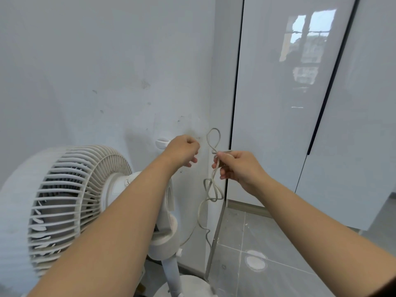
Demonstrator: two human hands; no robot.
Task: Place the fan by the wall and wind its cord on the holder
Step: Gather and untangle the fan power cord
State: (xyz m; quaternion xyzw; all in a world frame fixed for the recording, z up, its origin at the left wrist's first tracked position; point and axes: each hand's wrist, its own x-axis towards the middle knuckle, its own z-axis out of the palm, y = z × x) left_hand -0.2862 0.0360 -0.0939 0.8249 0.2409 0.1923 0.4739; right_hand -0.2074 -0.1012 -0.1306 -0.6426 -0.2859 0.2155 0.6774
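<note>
A white pedestal fan (70, 200) stands at the lower left, close to the white wall (85, 71). Its pale cord (211, 189) hangs in loose loops to the right of the fan's stand. My right hand (237, 168) pinches the cord near the top, with one loop rising above my fingers. My left hand (182, 150) is up by the wall with its fingers curled; whether it holds any cord I cannot tell. A small white holder (161, 142) sticks out of the wall just left of my left hand, partly hidden by it.
Glossy white cabinet doors (289, 103) with dark gaps fill the right side. The wall ends in a corner (212, 103) right behind the cord. Grey floor tiles (267, 254) with white smudges lie below. The fan's round base (186, 286) is at the bottom edge.
</note>
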